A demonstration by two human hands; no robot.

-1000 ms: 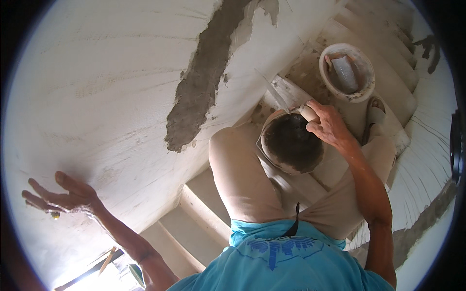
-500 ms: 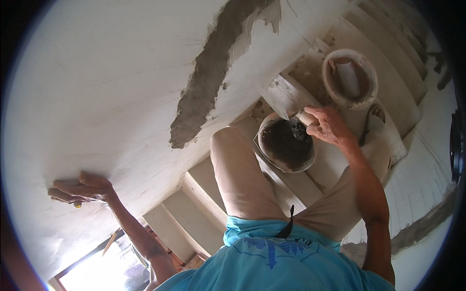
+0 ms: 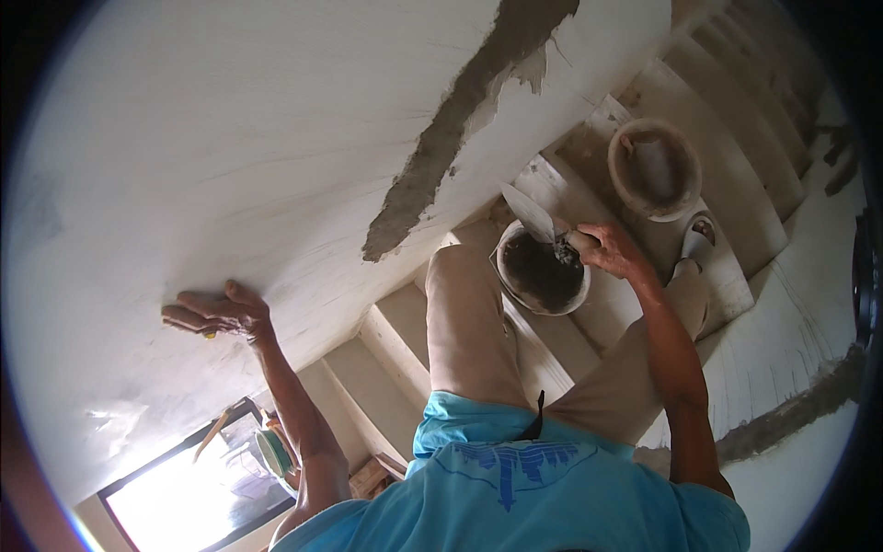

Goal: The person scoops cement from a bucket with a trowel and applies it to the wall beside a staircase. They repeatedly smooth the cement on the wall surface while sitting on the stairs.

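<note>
Grey mix (image 3: 536,281) and trowel (image 3: 527,210) on a stair (image 3: 704,129), viewed from above

At far left, below the fingers of the left hand (image 3: 230,311), a window (image 3: 175,492) is washed out by glare, its detail lost. The hand itself is open, its fingers extended along the white wall (image 3: 276,110); whether the palm presses on the surface cannot be told. A yellow item (image 3: 210,335) under these fingers is too small to identify. Up and to their right, a rough grey strip (image 3: 441,147) crosses the wall and is cut off above. Between the two sets of fingers and nearer the wearer, a turquoise shirt (image 3: 570,515) bears a blue print (image 3: 509,469); any lettering in it is illegible.

From the fingers of the right hand (image 3: 614,250), the trowel points up and leftward, its blade crossing over the rim of a bucket (image 3: 568,307). This vessel, holding the dark mix, stands just left of and below those fingers, which are closed around the pale handle and partly conceal it. Above and to their right, a second bucket (image 3: 659,215) has blurred contents; right of the fingers is a sandalled foot (image 3: 699,237).
</note>
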